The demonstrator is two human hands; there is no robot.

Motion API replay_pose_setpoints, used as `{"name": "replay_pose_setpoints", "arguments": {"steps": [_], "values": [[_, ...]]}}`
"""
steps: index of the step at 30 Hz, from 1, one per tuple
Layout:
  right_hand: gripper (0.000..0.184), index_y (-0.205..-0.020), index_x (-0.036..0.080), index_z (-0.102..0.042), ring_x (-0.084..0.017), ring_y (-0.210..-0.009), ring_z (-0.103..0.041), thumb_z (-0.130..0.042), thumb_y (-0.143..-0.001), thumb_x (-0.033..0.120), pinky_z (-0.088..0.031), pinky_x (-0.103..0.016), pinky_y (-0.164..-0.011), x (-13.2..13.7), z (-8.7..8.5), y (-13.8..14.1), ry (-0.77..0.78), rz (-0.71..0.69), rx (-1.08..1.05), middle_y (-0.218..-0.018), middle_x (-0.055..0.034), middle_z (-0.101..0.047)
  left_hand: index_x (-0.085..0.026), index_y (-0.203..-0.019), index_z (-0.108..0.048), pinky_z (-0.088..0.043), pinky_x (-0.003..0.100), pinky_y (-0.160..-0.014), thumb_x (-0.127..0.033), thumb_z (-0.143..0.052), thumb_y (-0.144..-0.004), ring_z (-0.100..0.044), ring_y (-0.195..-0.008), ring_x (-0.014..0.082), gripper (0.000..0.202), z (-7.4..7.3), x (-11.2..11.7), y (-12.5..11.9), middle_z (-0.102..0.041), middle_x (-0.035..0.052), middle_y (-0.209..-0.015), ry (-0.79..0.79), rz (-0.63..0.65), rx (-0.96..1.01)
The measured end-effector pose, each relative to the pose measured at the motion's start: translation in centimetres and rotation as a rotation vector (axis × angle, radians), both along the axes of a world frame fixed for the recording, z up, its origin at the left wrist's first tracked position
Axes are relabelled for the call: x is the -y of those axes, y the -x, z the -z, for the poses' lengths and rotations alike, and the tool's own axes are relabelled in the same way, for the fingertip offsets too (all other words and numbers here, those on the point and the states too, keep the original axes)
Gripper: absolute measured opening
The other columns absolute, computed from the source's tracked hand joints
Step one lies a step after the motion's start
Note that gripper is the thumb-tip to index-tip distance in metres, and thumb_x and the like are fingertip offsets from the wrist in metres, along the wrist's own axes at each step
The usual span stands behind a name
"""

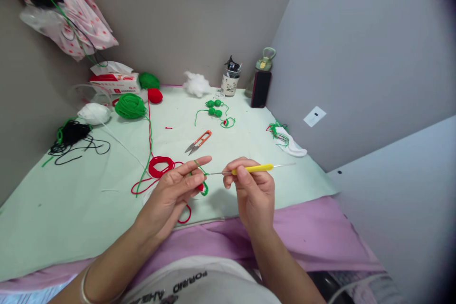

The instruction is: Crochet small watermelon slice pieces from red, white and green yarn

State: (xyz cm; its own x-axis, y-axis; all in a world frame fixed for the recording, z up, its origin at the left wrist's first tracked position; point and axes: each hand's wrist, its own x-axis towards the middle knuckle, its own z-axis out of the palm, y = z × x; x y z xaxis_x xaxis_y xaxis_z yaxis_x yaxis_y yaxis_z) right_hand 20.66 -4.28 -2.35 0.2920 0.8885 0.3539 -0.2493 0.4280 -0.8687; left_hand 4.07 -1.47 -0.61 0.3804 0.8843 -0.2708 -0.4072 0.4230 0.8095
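My right hand (pixel 252 190) is closed around a yellow-handled crochet hook (pixel 253 168), whose metal tip points left into a small red and green crochet piece (pixel 203 187). My left hand (pixel 175 189) pinches that piece, with the index finger stretched out and green yarn (pixel 200 166) looped over it. Red yarn (pixel 161 167) lies coiled on the pale green mat (pixel 89 199) just left of my hands.
Orange thread snips (pixel 198 142) lie beyond my hands. Small green crochet balls (pixel 214 108), a green yarn ball (pixel 130 106), a red ball (pixel 155 95), black yarn (pixel 73 135), white stuffing (pixel 196 83), a tissue box (pixel 114 83), a cup (pixel 230 81) and a bottle (pixel 262 69) sit farther back. Grey walls close the corner.
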Motion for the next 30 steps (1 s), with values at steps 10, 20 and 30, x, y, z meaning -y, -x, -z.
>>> {"name": "replay_pose_setpoints", "arguments": {"steps": [10,20,30], "values": [[0.026,-0.115,0.028,-0.077,-0.018,-0.088,-0.07,-0.063,-0.098,0.014,-0.06,-0.033,-0.076,0.4,1.6,1.1,-0.27,0.204,0.64,-0.101,-0.0069,-0.073,-0.028,-0.132,-0.074,-0.047,0.017,-0.071,-0.017,-0.088,-0.076,-0.054,-0.071,0.0093,0.059,1.3,0.9,-1.2,-0.061,-0.0056,-0.074,-0.229,-0.147,-0.139],[0.02,-0.1,0.025,-0.079,-0.016,-0.075,-0.066,-0.061,-0.099,0.016,-0.056,-0.032,-0.068,0.6,0.5,0.3,-0.211,0.155,0.282,-0.085,-0.0034,-0.072,-0.019,-0.12,-0.081,-0.041,0.014,-0.056,-0.022,-0.091,-0.075,-0.048,-0.063,0.0062,0.046,-0.3,0.2,0.0,-0.056,-0.0023,-0.075,0.034,0.09,0.096],[0.015,-0.094,0.024,-0.08,-0.016,-0.073,-0.066,-0.065,-0.098,0.025,-0.056,-0.031,-0.065,-0.2,-0.4,0.5,-0.096,-0.01,0.274,-0.087,-0.0045,-0.073,-0.021,-0.126,-0.073,-0.042,0.021,-0.064,-0.028,-0.092,-0.072,-0.054,-0.068,0.0105,0.057,-0.4,-0.2,-0.4,-0.064,-0.0018,-0.078,-0.06,0.086,-0.03]]}}
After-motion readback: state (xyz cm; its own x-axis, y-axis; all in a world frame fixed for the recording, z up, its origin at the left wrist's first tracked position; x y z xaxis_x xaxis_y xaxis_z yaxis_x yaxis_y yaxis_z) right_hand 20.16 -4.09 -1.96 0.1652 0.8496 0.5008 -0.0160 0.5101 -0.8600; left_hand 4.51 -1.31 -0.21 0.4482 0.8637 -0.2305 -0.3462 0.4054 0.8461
